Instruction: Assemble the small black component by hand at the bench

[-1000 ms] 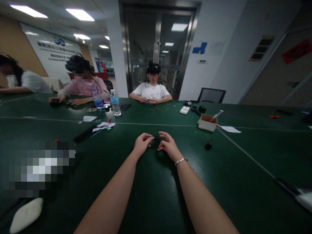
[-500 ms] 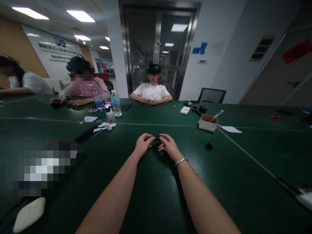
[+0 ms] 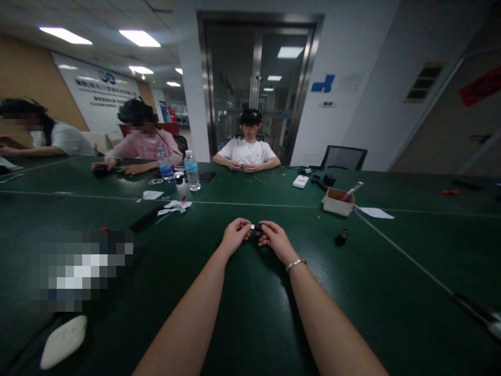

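Note:
Just above the green table, my two hands meet over a small black stick with a silver end (image 3: 257, 227), too small to identify surely. My left hand (image 3: 235, 235) pinches its silver end between thumb and fingertips. On the black end, my right hand (image 3: 276, 239) has thumb and index finger closed, its other fingers curled below. A bracelet (image 3: 296, 264) circles my right wrist. Right of my hands lies a small black piece with a shiny end (image 3: 342, 237).
A small open box (image 3: 338, 204) holding a clear tube stands beyond on the right. Two water bottles (image 3: 192, 172), papers (image 3: 175, 207) and a black rod (image 3: 148, 217) lie left. A white rounded object (image 3: 63, 342) is near left. Several people sit around the table (image 3: 250, 313).
The camera view has shifted, so everything appears slightly lower and further right. Between my fingers, the silver end shows a little more clearly. Both hands keep their pinch.

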A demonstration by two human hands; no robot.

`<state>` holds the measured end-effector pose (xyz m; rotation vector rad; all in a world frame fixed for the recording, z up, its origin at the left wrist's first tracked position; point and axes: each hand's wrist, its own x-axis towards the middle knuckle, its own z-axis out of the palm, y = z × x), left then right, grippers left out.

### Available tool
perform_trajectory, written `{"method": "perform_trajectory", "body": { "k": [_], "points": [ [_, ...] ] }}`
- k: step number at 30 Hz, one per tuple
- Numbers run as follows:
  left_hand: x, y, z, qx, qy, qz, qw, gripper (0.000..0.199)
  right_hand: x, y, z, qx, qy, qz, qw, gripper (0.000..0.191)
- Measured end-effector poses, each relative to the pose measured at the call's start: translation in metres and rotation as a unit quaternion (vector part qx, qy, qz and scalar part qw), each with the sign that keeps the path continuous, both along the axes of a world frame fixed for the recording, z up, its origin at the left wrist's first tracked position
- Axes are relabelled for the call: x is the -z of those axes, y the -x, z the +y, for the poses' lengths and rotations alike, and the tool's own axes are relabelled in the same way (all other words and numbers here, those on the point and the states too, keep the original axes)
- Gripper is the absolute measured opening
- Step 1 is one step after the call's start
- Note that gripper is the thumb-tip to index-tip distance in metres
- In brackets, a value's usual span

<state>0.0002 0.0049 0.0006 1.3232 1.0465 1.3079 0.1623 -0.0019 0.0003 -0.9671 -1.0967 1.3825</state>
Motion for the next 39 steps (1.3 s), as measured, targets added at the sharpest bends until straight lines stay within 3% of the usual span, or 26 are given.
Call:
{"method": "perform_trajectory", "body": {
  "k": [11,16,22,34,39],
  "points": [
    [0.004,-0.0001,0.0038,0.007,0.003,0.003,1.0,0.017,-0.0013,0.0007,-0.0002,0.008,0.01,0.007,1.0,0.026],
    [0.0063,-0.0006,0.0052,-0.024,-0.018,0.025,0.999,0.015,-0.0012,0.0012,0.0007,0.01,0.015,-0.001,1.0,0.024],
    [0.0053,-0.0013,0.0032,-0.037,-0.007,0.01,0.999,0.027,-0.0005,0.0011,0.0006,0.009,0.008,-0.011,1.0,0.023],
    [-0.0001,0.001,-0.001,0.038,-0.044,0.049,0.997,0.027,0.001,0.0003,0.0015,0.002,0.005,0.007,1.0,0.021],
    [0.0028,0.0017,0.0009,0.029,-0.05,0.049,0.997,0.027,0.0019,0.0002,0.0018,0.001,0.003,0.009,1.0,0.023]
  ]
}}
